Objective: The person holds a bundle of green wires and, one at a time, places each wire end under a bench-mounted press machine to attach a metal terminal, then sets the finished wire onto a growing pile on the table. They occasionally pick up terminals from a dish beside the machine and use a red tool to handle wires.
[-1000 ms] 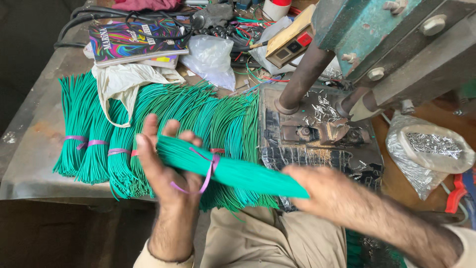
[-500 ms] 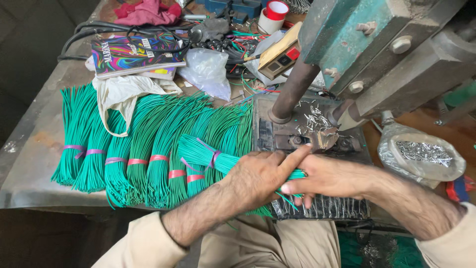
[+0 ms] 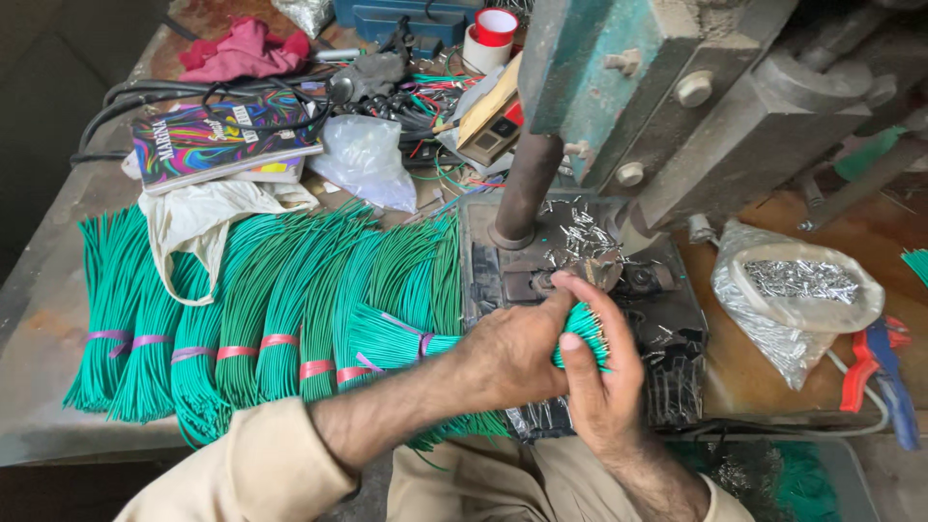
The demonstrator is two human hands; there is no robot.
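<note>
Head view: green wire bundle clamped by left hand and right hand fingers.

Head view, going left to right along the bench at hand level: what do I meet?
Banded green wire bundles lying on the bench → left hand → green wire bundle held in both hands → right hand → clear bag of small metal pieces → red-and-blue pliers.

I'm looking at a small workshop. A heavy metal press stands at the desk's far edge. Tied bundles of green wire and a bag of metal terminals lie across it.
</note>
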